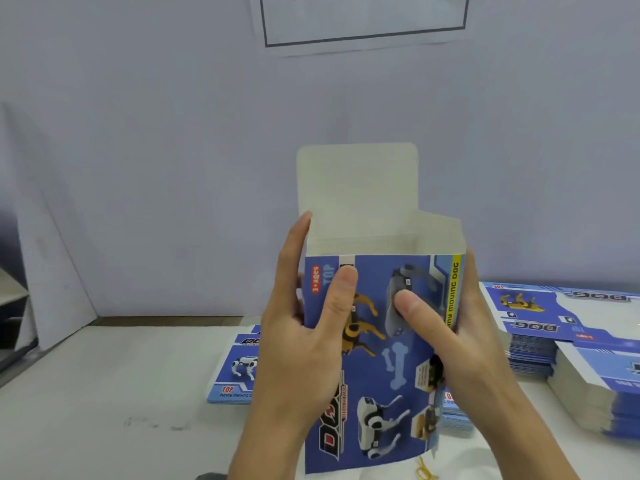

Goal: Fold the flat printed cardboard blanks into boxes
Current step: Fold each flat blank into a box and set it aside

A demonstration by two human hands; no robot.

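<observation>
Both hands, left hand (304,327) and right hand (450,327), grip the upright box (381,368).

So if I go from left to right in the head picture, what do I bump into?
Small stack of blanks → left hand → box → right hand → big stacks of blanks.
</observation>
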